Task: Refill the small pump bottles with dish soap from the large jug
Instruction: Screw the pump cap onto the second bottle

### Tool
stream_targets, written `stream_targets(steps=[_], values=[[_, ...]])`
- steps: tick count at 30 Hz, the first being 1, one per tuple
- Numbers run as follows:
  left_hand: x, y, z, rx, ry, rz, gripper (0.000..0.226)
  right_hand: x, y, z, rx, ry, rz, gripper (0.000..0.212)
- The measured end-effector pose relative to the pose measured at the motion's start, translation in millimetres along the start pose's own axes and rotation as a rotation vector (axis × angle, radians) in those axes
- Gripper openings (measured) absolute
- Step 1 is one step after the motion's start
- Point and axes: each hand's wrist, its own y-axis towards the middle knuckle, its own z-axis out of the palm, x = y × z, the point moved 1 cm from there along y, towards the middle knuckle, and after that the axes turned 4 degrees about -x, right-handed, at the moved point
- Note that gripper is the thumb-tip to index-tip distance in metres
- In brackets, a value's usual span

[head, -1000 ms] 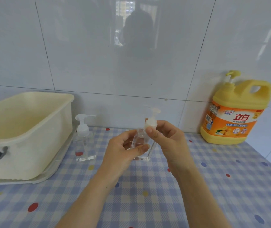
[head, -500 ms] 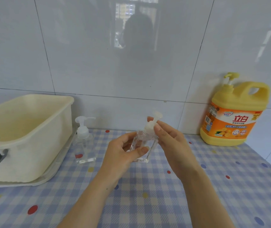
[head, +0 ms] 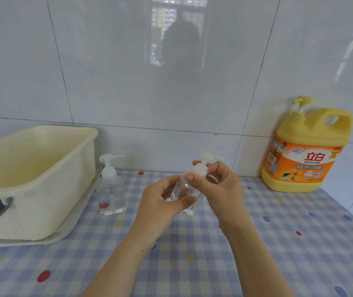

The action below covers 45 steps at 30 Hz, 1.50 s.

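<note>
Your left hand has its grip clamped round the clear bottle, held tilted just above the worktop. Your right hand pinches its white pump between thumb and fingers. A second bottle stands beside the tub. The jug stands against the wall, well apart on the right.

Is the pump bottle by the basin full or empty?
Empty: the standing pump bottle is clear throughout, with the checked tablecloth showing through it.
</note>
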Motion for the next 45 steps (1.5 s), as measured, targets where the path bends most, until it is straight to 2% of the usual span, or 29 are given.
stream_targets(steps=[2,6,9,12,13,17,20,25,29,32,36,38,41,45], values=[[0.0,0.2,-0.5,0.001,0.002,-0.001,0.036,1.0,-0.4,0.2,0.035,-0.036,-0.01,0.059],[-0.6,1.5,-1.5,-0.006,0.001,-0.018,0.038,3.6,0.9,-8.5,0.214,-0.002,0.065,0.072],[-0.5,1.4,-1.1,-0.014,-0.004,-0.036,0.038,4.9,2.3,-14.0,0.263,0.043,0.115,0.058],[0.9,2.6,-0.6,-0.012,-0.017,-0.045,0.039,4.4,2.3,-13.2,0.237,0.082,0.096,0.03],[1.5,2.8,-0.7,-0.011,-0.023,-0.041,0.039,4.2,2.2,-12.0,0.224,0.093,0.092,0.029],[0.2,1.5,-1.2,0.005,-0.018,-0.018,0.037,0.0,2.5,-4.2,0.105,0.073,0.062,0.045],[0.1,1.4,-1.2,-0.011,-0.021,-0.048,0.035,-2.3,0.6,1.1,0.02,-0.037,0.01,0.035],[-1.2,1.7,-1.9,-0.031,-0.05,-0.095,0.034,0.0,0.1,-4.5,0.17,-0.038,0.044,0.051],[-0.7,2.5,-2.5,-0.014,-0.054,-0.125,0.041,4.9,0.1,-10.0,0.286,0.052,0.072,0.034],[-0.9,2.1,-1.4,-0.004,-0.049,-0.132,0.044,5.8,-1.7,-6.6,0.235,0.051,0.071,0.035],[0.7,1.0,-0.5,0.007,-0.03,-0.122,0.037,2.7,-2.6,-1.5,0.102,0.033,0.045,0.039],[0.4,0.9,-0.9,0.006,-0.033,-0.125,0.036,1.2,-3.0,-0.1,0.09,-0.015,0.025,0.039],[-0.1,1.2,-2.3,-0.009,-0.032,-0.132,0.041,1.9,-2.7,-1.7,0.153,-0.072,0.027,0.04],[-0.6,1.7,-2.0,0.004,-0.021,-0.136,0.047,7.6,-2.3,-9.7,0.296,0.004,0.054,0.034]])
